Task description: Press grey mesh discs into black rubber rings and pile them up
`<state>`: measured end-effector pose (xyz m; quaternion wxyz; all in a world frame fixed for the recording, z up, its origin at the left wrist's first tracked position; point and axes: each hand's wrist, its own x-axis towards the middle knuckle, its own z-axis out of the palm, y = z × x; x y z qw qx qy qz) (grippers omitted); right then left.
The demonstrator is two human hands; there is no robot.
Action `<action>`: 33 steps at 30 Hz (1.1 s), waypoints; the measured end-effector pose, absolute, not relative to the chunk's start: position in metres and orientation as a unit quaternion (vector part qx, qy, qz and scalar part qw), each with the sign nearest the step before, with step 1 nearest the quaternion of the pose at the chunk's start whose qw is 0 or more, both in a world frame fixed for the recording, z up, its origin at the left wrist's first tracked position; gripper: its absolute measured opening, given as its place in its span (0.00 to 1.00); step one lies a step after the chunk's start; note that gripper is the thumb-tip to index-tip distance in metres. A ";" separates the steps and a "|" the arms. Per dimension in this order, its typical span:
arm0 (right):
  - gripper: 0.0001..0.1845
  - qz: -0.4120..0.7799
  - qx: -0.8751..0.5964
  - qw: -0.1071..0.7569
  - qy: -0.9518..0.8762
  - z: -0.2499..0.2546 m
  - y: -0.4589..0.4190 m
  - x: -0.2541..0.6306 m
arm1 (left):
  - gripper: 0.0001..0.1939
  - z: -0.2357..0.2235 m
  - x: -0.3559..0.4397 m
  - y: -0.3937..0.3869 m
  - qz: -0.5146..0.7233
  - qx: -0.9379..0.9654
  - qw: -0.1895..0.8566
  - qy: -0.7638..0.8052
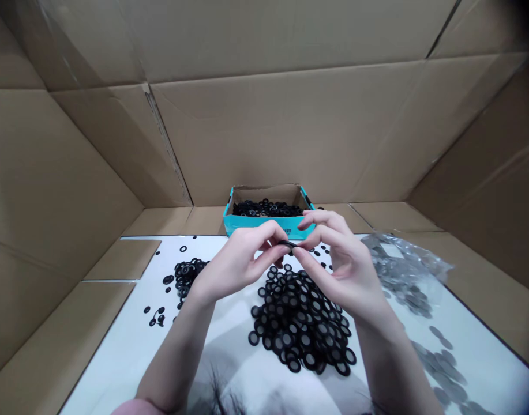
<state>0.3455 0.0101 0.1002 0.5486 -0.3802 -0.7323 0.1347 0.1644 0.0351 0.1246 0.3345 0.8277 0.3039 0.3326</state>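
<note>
Both hands meet over the middle of the white work surface, pinching one black rubber ring (pixel 287 244) between thumbs and fingertips. My left hand (pixel 251 253) grips its left side, while my right hand (pixel 333 253) holds the right side with thumb and index finger, its other fingers raised and curled. Whether a disc sits in the ring cannot be made out. Below the hands lies a large pile of black rings with grey discs in their centres (pixel 301 323). Left of my left hand is a smaller heap of black rings (pixel 188 274).
A turquoise box (pixel 268 225) filled with black rings stands at the back. To the right, a clear plastic bag (pixel 394 259) holds grey discs, and loose grey discs (pixel 446 369) lie nearer. Cardboard walls (pixel 264 132) enclose the white table (pixel 117 357). Scattered rings (pixel 158 317) lie left.
</note>
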 end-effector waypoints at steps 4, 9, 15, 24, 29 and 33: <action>0.06 0.107 -0.398 0.520 -0.748 0.102 0.009 0.348 | 0.04 0.125 0.162 0.034 0.348 0.825 0.336 0.292; 0.01 0.053 -0.430 0.491 -0.756 0.105 0.009 0.350 | 0.03 0.123 0.162 0.035 0.374 0.819 0.314 0.301; 0.04 0.054 -0.424 0.499 -0.754 0.104 0.009 0.349 | 0.05 0.123 0.164 0.035 0.378 0.817 0.313 0.303; 0.07 0.072 -0.399 0.528 -0.746 0.104 0.007 0.346 | 0.04 0.121 0.167 0.034 0.361 0.833 0.295 0.299; 0.02 0.022 -0.425 0.493 -0.759 0.103 0.009 0.347 | 0.04 0.122 0.163 0.036 0.372 0.834 0.281 0.294; 0.02 0.001 -0.442 0.489 -0.752 0.102 0.009 0.348 | 0.04 0.123 0.164 0.037 0.392 0.836 0.253 0.290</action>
